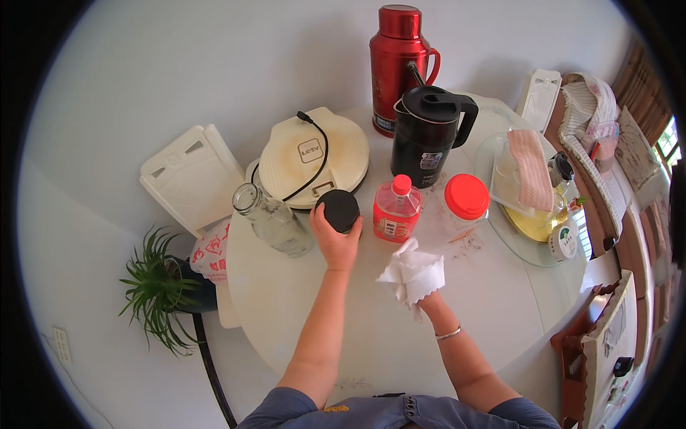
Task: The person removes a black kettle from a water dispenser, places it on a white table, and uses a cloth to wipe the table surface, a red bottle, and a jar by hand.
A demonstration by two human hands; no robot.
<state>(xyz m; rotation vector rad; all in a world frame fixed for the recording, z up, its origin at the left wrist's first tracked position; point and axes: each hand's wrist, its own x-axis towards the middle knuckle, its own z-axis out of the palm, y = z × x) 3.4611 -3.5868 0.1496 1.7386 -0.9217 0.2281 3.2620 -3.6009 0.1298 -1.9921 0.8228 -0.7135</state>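
Note:
My left hand [334,242] is wrapped round a container with a round black lid [338,210], just in front of the cream electric griddle [271,161]. The container's body is mostly hidden under the lid and my fingers. In my right hand [430,303] is a crumpled white cloth [413,273], which covers the fingers. Just beyond the cloth stands a clear bottle with a red cap and red label [397,209]. Right of that bottle is a jar with a red lid [467,196]. An open glass bottle [275,222] stands left of my left hand.
Behind stand a black kettle [427,139] and a red thermos flask [404,68]. On the right, a glass turntable [547,259] carries a pink cloth [530,168] and glassware. White folding chairs [191,175] and a potted plant [166,286] flank the round table [343,314].

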